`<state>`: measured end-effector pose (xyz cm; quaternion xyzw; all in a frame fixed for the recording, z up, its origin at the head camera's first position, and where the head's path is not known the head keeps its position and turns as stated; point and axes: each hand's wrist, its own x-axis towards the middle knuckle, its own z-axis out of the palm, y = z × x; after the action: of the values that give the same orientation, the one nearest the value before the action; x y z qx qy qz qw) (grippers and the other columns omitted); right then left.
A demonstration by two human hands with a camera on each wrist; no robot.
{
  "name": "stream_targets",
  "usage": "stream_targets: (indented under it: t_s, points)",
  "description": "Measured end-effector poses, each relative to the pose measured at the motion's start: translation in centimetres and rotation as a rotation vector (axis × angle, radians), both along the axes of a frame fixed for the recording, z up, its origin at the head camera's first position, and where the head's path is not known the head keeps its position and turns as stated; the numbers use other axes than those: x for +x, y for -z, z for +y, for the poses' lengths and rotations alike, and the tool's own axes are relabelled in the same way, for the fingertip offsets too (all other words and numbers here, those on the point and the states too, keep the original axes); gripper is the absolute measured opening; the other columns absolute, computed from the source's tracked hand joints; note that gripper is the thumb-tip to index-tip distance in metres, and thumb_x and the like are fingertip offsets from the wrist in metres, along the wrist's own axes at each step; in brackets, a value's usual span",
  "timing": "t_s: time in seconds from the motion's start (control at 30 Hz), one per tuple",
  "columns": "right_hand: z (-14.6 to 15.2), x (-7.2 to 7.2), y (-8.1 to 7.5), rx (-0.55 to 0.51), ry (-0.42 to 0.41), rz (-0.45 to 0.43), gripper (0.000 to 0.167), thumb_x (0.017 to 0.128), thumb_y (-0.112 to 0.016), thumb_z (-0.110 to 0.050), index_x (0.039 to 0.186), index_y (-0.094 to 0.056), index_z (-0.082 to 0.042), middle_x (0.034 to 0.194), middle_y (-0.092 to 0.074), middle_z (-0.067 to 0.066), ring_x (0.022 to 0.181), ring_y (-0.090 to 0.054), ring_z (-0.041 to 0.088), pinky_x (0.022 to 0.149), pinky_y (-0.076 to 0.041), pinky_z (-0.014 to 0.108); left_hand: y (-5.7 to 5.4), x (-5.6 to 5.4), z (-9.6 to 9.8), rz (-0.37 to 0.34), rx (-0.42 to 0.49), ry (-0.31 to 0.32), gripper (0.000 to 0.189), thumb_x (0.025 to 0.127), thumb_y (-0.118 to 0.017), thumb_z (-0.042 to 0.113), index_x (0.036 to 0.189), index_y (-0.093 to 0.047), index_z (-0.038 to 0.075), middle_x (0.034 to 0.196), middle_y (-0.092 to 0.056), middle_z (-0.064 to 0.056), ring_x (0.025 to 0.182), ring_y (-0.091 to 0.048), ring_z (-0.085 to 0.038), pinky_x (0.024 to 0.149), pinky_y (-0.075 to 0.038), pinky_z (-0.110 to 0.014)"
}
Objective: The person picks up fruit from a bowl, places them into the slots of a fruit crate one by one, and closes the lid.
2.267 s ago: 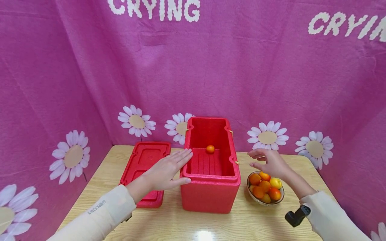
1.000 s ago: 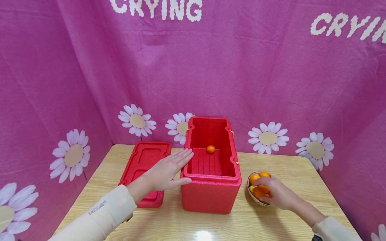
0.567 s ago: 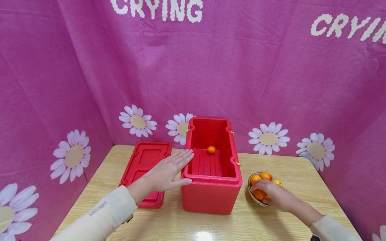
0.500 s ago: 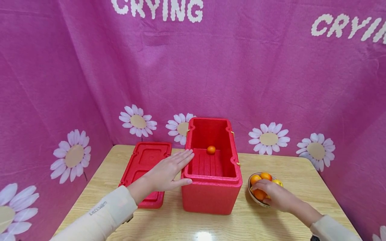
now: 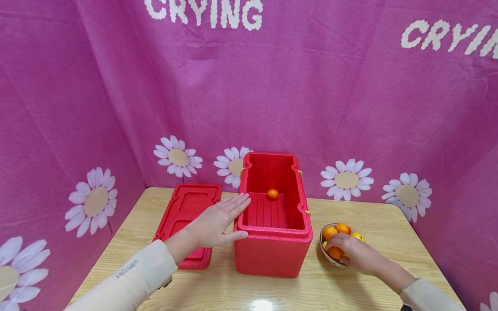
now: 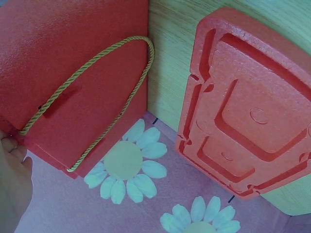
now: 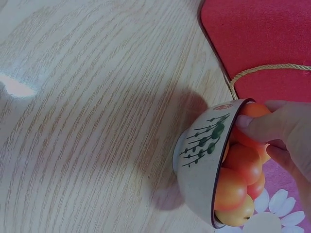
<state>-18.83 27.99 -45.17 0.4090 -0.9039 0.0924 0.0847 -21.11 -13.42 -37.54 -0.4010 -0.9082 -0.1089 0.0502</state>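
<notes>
My left hand rests flat, fingers straight, on the left rim of a tall red foam box; the left wrist view catches its fingers at the box edge. Inside the box lies one small orange fruit. To the right, my right hand reaches into a bowl heaped with several orange, reddish and yellow fruits. Thumb and fingers pinch a round orange fruit near the rim in the right wrist view. That bowl is pale with a dark rim and a green plant pattern.
A red lid with moulded recesses lies on the wooden table, left of the box. Gold rope handles hang on the box's sides. Behind the table, a pink cloth printed with daisies hangs as a backdrop.
My right hand has come down from above the bowl into it and taken hold of a fruit, staying nearly still over the last half second. The left hand has kept its place.
</notes>
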Motion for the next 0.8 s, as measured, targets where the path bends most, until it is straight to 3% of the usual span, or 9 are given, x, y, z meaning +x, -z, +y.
stream_targets:
  t_s: [0.17, 0.8]
  points:
    - [0.0, 0.0, -0.1, -0.001, 0.0, 0.009, 0.043, 0.057, -0.081, 0.011, 0.09, -0.067, -0.012, 0.092, -0.065, -0.001, 0.085, -0.059, 0.015, 0.075, -0.058, 0.031, -0.1, 0.0, 0.0, 0.012, 0.011, 0.008, 0.082, 0.09, -0.055, 0.055, 0.153, -0.026, 0.012, 0.161, -0.024, -0.006, 0.149, -0.024, -0.023, 0.119, -0.031, -0.043]
    - [-0.3, 0.1, -1.6, 0.015, 0.055, -0.118, 0.035, 0.065, -0.082, 0.003, 0.094, -0.068, -0.011, 0.096, -0.068, 0.0, 0.088, -0.061, 0.017, 0.077, -0.059, 0.033, 0.0, 0.0, 0.0, -0.009, -0.003, -0.002, 0.082, 0.091, -0.052, 0.057, 0.154, -0.023, 0.014, 0.162, -0.021, -0.004, 0.15, -0.022, -0.021, 0.12, -0.029, -0.041]
